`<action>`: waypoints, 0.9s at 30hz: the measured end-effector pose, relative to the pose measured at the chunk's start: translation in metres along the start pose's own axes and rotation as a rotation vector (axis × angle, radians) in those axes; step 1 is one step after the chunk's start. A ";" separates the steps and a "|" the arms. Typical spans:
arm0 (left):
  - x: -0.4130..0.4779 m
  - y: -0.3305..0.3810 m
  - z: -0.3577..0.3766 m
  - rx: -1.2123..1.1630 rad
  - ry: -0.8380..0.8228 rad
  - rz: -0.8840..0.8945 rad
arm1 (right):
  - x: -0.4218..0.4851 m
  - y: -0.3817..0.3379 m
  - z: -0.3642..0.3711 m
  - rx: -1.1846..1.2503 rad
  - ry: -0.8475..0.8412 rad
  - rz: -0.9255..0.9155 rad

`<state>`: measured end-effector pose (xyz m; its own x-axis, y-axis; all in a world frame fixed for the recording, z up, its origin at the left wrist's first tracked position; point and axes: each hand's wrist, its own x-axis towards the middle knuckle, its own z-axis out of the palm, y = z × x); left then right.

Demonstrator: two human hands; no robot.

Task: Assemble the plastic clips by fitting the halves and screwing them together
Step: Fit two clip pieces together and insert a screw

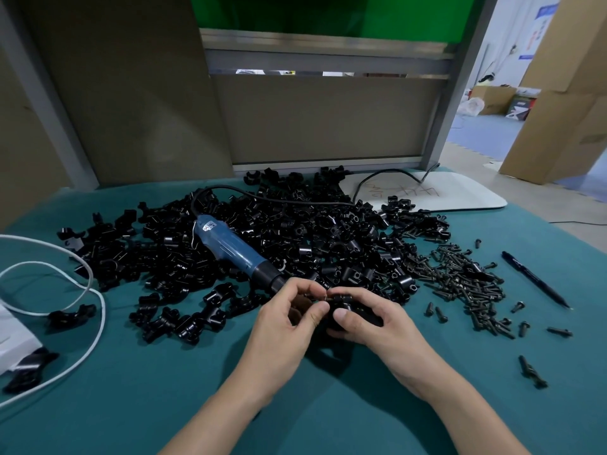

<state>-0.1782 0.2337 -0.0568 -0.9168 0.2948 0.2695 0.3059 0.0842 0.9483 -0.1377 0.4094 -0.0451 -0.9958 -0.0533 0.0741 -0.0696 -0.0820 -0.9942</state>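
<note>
My right hand (364, 318) grips a black plastic clip (345, 305) just above the green table cover, thumb on its near side. My left hand (292, 310) pinches a small black screw (318, 296) between thumb and fingertips, held against the clip's left side. Both hands meet at the front edge of a large pile of black clip halves (295, 238). A heap of black screws (466, 280) lies to the right of my hands. A blue electric screwdriver (230, 244) rests on the pile, its tip pointing toward my left hand.
A black pen (535, 279) lies at the right. A white cord (82, 290) loops at the left beside a few assembled clips (70, 315). A white board (437, 192) sits behind the pile, crossed by the screwdriver's black cable (377, 178). A partition wall stands behind the table.
</note>
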 end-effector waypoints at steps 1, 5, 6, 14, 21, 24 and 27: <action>0.000 0.000 0.000 0.000 0.004 0.001 | 0.000 0.000 0.000 -0.002 -0.004 -0.003; -0.001 -0.001 0.000 0.026 0.055 -0.007 | 0.000 0.000 0.000 -0.006 -0.001 -0.003; -0.001 -0.001 0.000 0.060 0.055 -0.002 | 0.000 0.000 0.000 -0.016 0.001 -0.001; -0.001 -0.002 0.001 0.086 0.021 0.050 | 0.000 0.001 -0.001 -0.012 -0.004 -0.003; 0.000 -0.007 -0.002 0.150 0.056 0.006 | 0.000 0.001 -0.001 -0.024 -0.009 -0.003; 0.000 -0.007 -0.001 0.180 0.032 0.029 | 0.001 0.002 -0.001 -0.029 -0.029 -0.003; 0.000 -0.005 0.000 0.115 0.037 0.048 | 0.001 0.003 -0.001 -0.044 -0.030 -0.006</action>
<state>-0.1794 0.2330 -0.0618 -0.9085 0.2656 0.3226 0.3755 0.1801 0.9092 -0.1390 0.4103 -0.0482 -0.9932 -0.0831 0.0812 -0.0782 -0.0388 -0.9962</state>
